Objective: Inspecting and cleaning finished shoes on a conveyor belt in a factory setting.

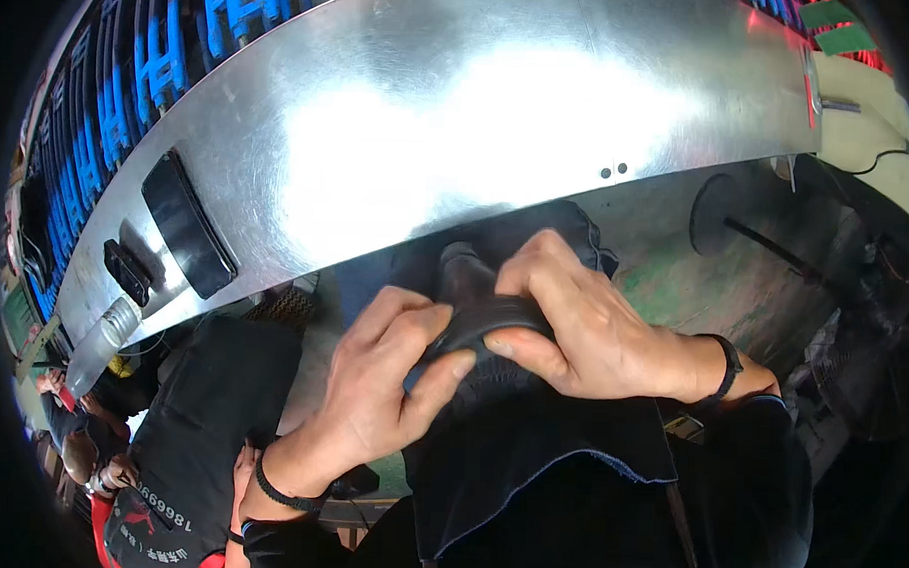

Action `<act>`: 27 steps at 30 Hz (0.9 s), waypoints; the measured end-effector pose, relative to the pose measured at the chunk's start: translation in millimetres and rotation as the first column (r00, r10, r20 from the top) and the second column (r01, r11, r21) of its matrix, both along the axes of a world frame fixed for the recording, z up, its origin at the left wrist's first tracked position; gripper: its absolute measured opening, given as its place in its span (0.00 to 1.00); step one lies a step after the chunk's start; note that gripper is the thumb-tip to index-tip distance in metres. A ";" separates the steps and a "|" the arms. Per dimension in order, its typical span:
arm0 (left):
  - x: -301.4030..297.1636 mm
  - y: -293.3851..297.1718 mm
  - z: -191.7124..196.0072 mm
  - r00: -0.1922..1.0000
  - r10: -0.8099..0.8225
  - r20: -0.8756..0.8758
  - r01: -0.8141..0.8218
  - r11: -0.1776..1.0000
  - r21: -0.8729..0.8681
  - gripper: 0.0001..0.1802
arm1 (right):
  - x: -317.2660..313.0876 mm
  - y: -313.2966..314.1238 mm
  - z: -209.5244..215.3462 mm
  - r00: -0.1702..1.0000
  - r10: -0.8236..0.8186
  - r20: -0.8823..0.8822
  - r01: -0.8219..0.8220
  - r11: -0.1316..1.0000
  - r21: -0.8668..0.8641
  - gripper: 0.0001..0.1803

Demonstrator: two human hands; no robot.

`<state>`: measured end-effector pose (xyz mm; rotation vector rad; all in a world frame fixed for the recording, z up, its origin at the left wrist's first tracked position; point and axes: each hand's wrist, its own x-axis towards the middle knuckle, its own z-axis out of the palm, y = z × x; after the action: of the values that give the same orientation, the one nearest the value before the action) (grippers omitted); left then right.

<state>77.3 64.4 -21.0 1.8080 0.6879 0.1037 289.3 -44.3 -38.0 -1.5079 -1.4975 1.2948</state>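
Between my two hands, above my lap, is a black saddle-shaped piece [468,281]. Its narrow end points away from me, and its broad curved edge is on my side. My left hand [377,366] pinches the left part of that edge, thumb below and bent fingers above. On the right, my right hand [598,334] grips the same edge, with its thumb pressed along the near side and fingers curled over the top. My palms and fingers hide parts of the piece. A dark apron [528,467] with a frayed blue hem lies under it.
A shiny metal table [413,42] spans the far side. On its left end are a black phone-like slab [188,225], a small black object [127,273] and a clear bottle [107,347]. Blue metal frames [153,43] stand behind. At lower left another person's dark garment [210,416] shows.
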 end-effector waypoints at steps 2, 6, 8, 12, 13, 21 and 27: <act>6.6 5.8 -5.0 1.000 -0.020 0.023 0.013 0.964 0.266 0.18 | -0.4 4.8 1.1 0.979 -0.126 0.158 0.137 0.988 -0.065 0.27; -0.3 -3.9 -4.6 0.981 0.188 0.052 -0.168 0.949 -0.269 0.14 | -4.6 2.5 9.1 0.969 -0.246 -0.038 0.241 0.965 -0.107 0.26; -17.1 -22.1 7.1 0.970 0.089 0.228 -0.085 0.996 -0.029 0.14 | -8.8 -13.3 16.7 0.947 -0.243 -0.208 0.224 0.968 -0.114 0.31; -54.4 -69.0 49.4 0.864 0.045 0.501 -0.051 0.999 -0.002 0.24 | -31.5 -66.6 42.7 0.827 0.101 -0.553 -0.071 0.995 0.077 0.40; -49.9 -86.5 50.5 0.778 0.171 0.604 -0.150 0.985 -0.087 0.34 | -39.6 -73.8 47.0 0.837 0.109 -0.536 -0.050 0.991 0.124 0.39; -74.2 -115.5 124.5 0.856 0.150 0.496 -0.275 0.943 0.190 0.39 | -108.7 -73.4 115.0 0.903 0.091 -0.421 0.191 0.790 0.582 0.36; -71.5 -90.6 182.8 0.335 0.352 0.874 -0.684 0.728 -0.032 0.49 | -106.1 -28.4 182.4 0.694 0.087 -0.714 0.368 0.810 0.457 0.44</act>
<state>5.8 -26.2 161.8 1.4793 0.5099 1.5793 183.2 -72.7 144.4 -0.5818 -1.0528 1.0062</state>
